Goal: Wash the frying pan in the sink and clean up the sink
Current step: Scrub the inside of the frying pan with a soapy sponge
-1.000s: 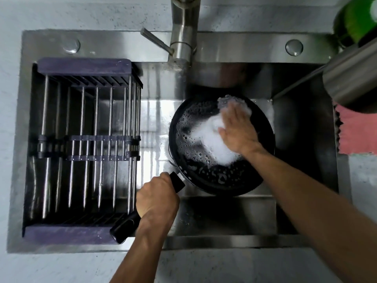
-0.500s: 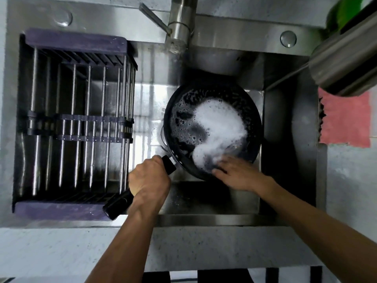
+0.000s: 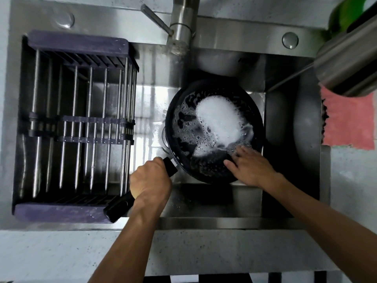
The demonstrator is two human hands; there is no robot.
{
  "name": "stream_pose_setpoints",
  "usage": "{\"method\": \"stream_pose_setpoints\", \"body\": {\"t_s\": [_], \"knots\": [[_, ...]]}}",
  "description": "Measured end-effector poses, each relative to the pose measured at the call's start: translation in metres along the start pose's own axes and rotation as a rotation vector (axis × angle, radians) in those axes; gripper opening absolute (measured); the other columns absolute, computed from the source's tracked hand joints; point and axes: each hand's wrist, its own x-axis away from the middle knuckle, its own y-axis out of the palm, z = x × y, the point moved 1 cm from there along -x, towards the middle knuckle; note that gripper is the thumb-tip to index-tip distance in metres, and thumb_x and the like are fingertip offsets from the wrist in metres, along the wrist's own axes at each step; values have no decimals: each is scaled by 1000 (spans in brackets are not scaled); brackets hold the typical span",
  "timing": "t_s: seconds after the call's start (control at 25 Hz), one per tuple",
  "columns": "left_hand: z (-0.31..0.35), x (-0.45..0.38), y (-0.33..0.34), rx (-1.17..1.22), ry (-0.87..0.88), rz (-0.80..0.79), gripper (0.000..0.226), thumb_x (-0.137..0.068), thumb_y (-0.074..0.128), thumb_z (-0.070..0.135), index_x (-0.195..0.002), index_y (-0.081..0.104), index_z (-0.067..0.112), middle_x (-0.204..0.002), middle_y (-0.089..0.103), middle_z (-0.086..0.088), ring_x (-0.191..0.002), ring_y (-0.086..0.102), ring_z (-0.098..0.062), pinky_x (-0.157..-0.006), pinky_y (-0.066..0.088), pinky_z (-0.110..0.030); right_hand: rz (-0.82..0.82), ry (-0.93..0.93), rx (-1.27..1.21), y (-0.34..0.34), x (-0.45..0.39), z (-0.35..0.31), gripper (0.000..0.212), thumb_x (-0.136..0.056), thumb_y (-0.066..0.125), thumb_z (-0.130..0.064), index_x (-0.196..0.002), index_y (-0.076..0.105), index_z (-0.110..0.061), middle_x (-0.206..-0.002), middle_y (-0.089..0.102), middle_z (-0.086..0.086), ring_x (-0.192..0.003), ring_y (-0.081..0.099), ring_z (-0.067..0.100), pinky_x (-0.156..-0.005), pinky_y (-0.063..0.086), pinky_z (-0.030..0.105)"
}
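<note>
Left hand (image 3: 150, 180): fingers curled fully round the black handle (image 3: 140, 189) of the frying pan, gripping it near its middle; the handle's free end juts toward the near-left, over the corner of the rack.

Right hand (image 3: 247, 167): palm down, fingers fairly straight and slightly spread, pressed on the inside of the pan at its near-right rim. A wet, glistening scrubber (image 3: 239, 146), partly hidden, shows just beyond the fingertips; whether the fingers grasp it cannot be told.

Frying pan (image 3: 183, 158): black, round, lying in the right part of the sink basin, handle pointing near-left. Inside, a thick white patch of foam (image 3: 219, 121) covers the middle and right, with scattered bubbles over the dark left portion.

Sink (image 3: 204, 201): stainless steel, set into a pale speckled table (image 3: 61, 252); wet floor visible round the pan.

Rack (image 3: 81, 123): metal bars with purple ends, sitting across the left half of the sink, just beside the pan handle.

Tap (image 3: 183, 27): steel, at the far rim, with its lever angled left, above and behind the pan.

Cloth (image 3: 348, 123): pink, on the right edge of the sink, partly under a steel vessel (image 3: 350, 64).

Bottle (image 3: 346, 13): green, in the far-right corner.
</note>
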Motion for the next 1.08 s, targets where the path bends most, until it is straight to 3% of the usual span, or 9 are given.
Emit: {"method": "stream_pose_setpoints", "body": {"t_s": [0.16,0.24,0.36,0.4,0.52,0.6,0.76,0.96,1.08], "knots": [[0,-1,2,-3,12,-14,29,-86,57,13,-115,56,18,-103,66,-3,-95,64,-24,-66,42,-30,99,160,-371,-37,-64,-61,58,-102,21,-51,-127,51,-9,-145,40,18,-137,27,29,-115,24,46],[0,-4,3,-6,4,-23,30,-86,57,14,-115,56,18,-104,66,-4,-97,64,-25,-68,43,-30,55,-24,-590,-58,-70,-99,56,-106,24,-47,-145,43,-11,-162,24,8,-152,8,23,-122,7,42],[-1,-5,2,-1,-2,-41,31,-86,56,14,-117,55,18,-107,66,-4,-99,64,-25,-73,46,-31,-5,-404,-565,-32,-29,-105,50,-110,28,-36,-157,26,-20,-165,-2,-9,-150,-6,5,-119,-12,18],[-1,-4,2,0,0,-40,31,-86,56,14,-117,55,18,-107,66,-4,-100,64,-25,-73,46,-31,-33,-388,-549,-21,-18,-83,50,-110,26,-37,-157,26,-21,-166,-4,-7,-151,-7,6,-117,-11,15],[0,-1,1,-2,3,-17,30,-87,56,14,-117,54,18,-106,66,-4,-98,64,-25,-70,44,-32,-60,32,-549,-26,-22,-32,56,-108,26,-46,-158,26,-21,-167,-11,-2,-154,-9,18,-120,-2,30],[1,0,2,-7,11,-17,30,-88,56,14,-117,55,18,-106,65,-3,-98,64,-24,-68,41,-31,-38,88,-652,-45,-31,-57,54,-108,28,-44,-151,37,-14,-168,-5,4,-154,-10,22,-121,-2,35],[0,-3,-2,7,-13,-47,31,-86,57,13,-117,56,18,-108,65,-4,-100,64,-25,-71,43,-31,-175,-296,-814,-35,-11,-113,48,-109,31,-39,-155,33,-27,-166,10,-12,-152,-1,6,-123,-4,28],[1,-1,-2,14,-12,-39,30,-87,60,14,-116,55,18,-103,66,-3,-95,64,-23,-67,40,-30,-184,-111,-411,-14,27,-42,51,-107,24,-49,-151,41,-29,-162,30,-6,-149,25,12,-118,19,26],[1,1,-2,13,13,-20,30,-87,59,13,-116,55,17,-104,66,-4,-96,64,-24,-68,42,-31,-206,-361,-987,-26,12,-107,46,-108,35,-34,-153,36,-28,-164,20,-12,-151,14,3,-124,4,29]]}}
